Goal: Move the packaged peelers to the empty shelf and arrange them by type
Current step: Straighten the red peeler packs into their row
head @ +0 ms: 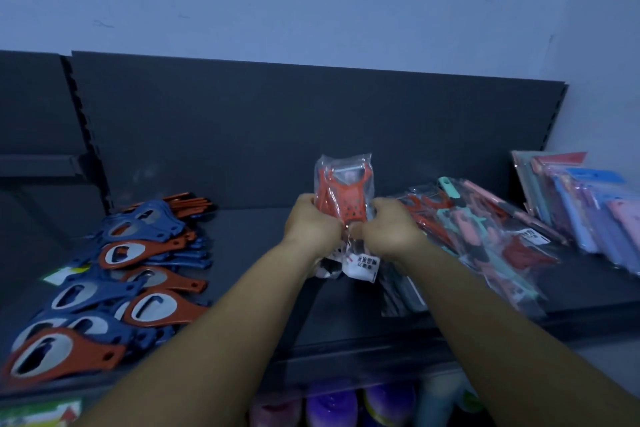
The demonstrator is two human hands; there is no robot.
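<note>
Lying at the far left of the dark shelf point(252, 236), a heap of blue and orange bottle openers point(114, 274) was spread from the front edge back toward the rear panel, unpackaged and overlapping. Between that heap and the middle, bare shelf surface was seen. At the centre, a bundle of orange packaged peelers point(343, 194) was held upright above the shelf, clasped from the left by the left hand point(311, 225) and pinched low at the wrapping by the right hand point(391, 229). Just right of the hands, a loose pile of red and teal bagged peelers point(485, 232) was heaped flat, partly hidden by the right wrist. Pastel packets point(588, 198) were leaned at the far right.
</note>
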